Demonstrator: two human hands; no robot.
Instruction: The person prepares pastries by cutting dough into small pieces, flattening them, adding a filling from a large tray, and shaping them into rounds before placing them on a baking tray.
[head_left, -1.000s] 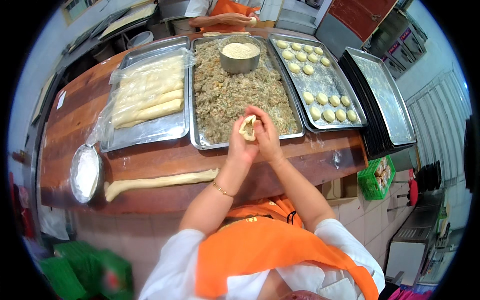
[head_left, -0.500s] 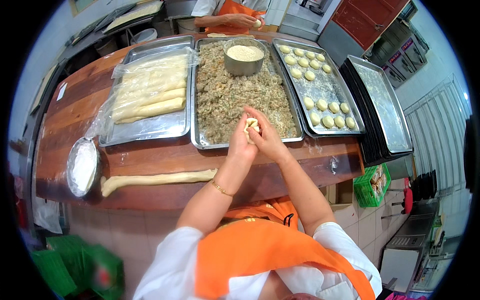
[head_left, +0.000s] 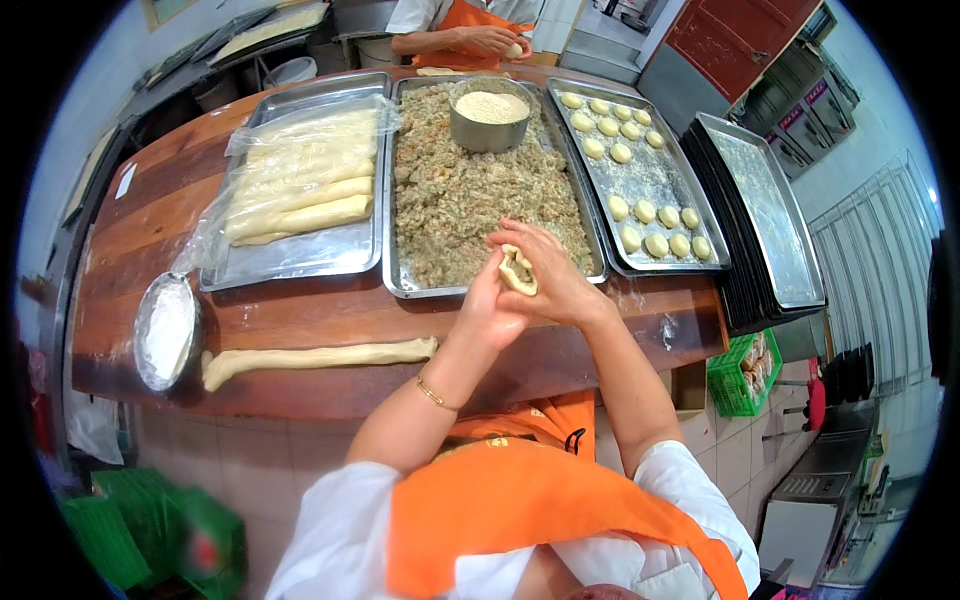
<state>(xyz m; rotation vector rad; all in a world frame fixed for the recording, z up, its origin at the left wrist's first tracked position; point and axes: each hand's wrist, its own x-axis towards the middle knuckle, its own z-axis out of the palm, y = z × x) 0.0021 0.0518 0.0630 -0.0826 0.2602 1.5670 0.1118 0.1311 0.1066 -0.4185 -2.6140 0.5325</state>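
Cupped between my two hands is a small filled dough bun (head_left: pixel 517 271), its rim gathered up with an opening at the top. My left hand (head_left: pixel 490 308) supports it from the left, while my right hand (head_left: pixel 556 276) wraps over its far and right sides. Both are above the near edge of a tray of chopped filling (head_left: pixel 460 200). A rope of dough (head_left: pixel 320 361) lies on the wooden table to the left of my left forearm. On the tray at the right, round dough balls (head_left: pixel 656 245) sit in rows.
A metal bowl of pale crumbs (head_left: pixel 490 106) rests on the filling. At left, dough rolls (head_left: pixel 300 190) lie under plastic on a tray, near a bowl of flour (head_left: pixel 166 335). Stacked trays (head_left: pixel 765 210) stand far right. Across the table, a person in an orange apron (head_left: pixel 470 40) handles dough.
My right hand has turned and its fingers have wrapped further around the bun. The bun's opening shows more, and both hands have shifted slightly nearer and to the right.
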